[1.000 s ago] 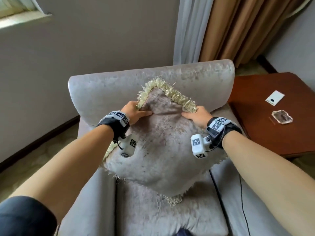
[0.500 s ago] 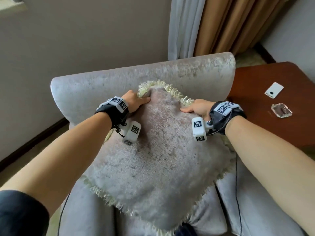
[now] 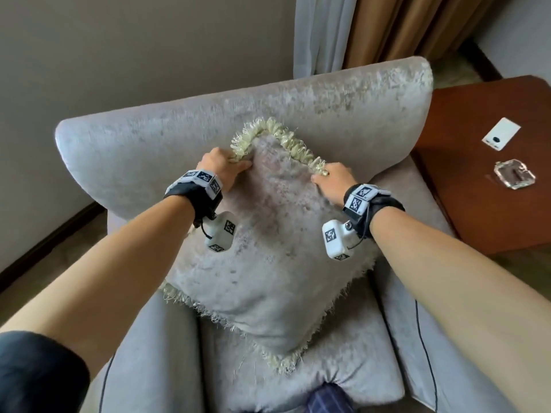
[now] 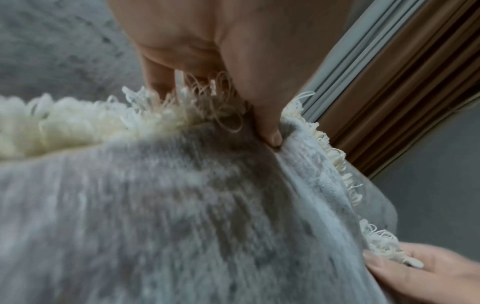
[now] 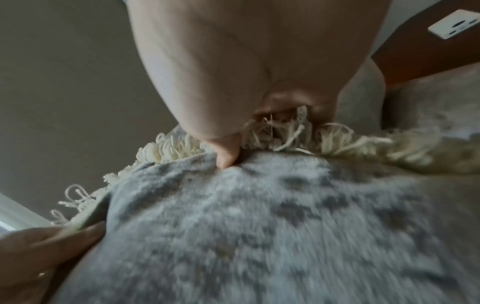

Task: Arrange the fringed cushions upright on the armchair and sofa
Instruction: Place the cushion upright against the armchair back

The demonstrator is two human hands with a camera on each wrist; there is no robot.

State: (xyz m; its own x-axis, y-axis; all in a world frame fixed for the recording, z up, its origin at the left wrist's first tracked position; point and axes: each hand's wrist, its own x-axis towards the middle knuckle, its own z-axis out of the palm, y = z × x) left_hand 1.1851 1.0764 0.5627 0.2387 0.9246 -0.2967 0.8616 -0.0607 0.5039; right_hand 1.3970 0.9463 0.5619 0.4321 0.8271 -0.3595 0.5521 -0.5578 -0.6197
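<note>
A grey plush cushion [image 3: 268, 257] with cream fringe stands on one corner on the grey armchair [image 3: 208, 120], leaning toward the backrest. My left hand [image 3: 222, 163] pinches the upper left fringed edge, thumb on the front face. My right hand [image 3: 332, 181] pinches the upper right edge the same way. In the left wrist view the cushion [image 4: 182, 216] fills the frame, my left hand [image 4: 228, 61] has its thumb pressed into the fabric, and the right hand [image 4: 426, 273] shows at the lower right. The right wrist view shows the cushion [image 5: 272, 226] and my right hand [image 5: 233, 72] thumb-down on it.
A dark wooden side table [image 3: 495, 162] stands right of the armchair, carrying a white card [image 3: 501, 134] and a glass ashtray [image 3: 514, 174]. Curtains [image 3: 372, 28] hang behind the chair. A grey wall is at the left, with bare floor beside it.
The cushion has been set back down and pushed toward the backrest, its lower corner now resting on the seat. Both hands kept their hold on the top edges.
</note>
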